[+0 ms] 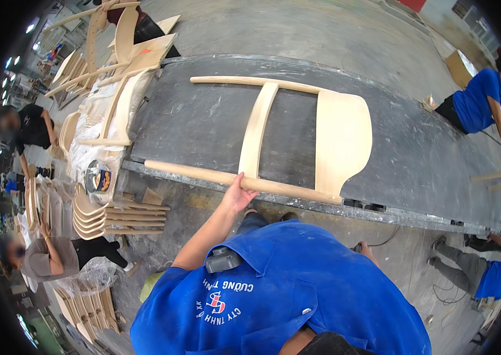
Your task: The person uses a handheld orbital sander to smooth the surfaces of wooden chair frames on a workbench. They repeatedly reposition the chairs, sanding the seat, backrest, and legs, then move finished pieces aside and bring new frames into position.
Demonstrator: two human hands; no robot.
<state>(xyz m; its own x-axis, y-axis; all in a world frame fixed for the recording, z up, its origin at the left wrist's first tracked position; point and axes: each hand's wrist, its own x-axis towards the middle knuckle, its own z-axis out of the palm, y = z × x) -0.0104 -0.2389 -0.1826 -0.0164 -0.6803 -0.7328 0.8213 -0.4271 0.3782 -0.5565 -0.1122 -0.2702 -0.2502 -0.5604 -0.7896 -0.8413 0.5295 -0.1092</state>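
A pale wooden chair back frame [344, 142] lies flat on the dark worktable, its broad curved panel toward the right. Two long round posts run leftward from that panel, and a curved crosspiece [255, 130] joins them. My left hand [240, 194] is closed around the near post, close to where the crosspiece meets it. Low beside my body, to the right, my right hand [367, 251] is partly hidden by my blue shirt. It seems closed on a small dark thing [357, 247] near a thin cable; its kind cannot be made out.
The dark worktable [428, 171] stretches away to the right. More chair frames [121, 112] and a round tub [99, 177] stand at its left end. Stacked curved wooden parts [88, 216] sit below them. Several people work at both sides; a cable [389, 239] hangs near the table.
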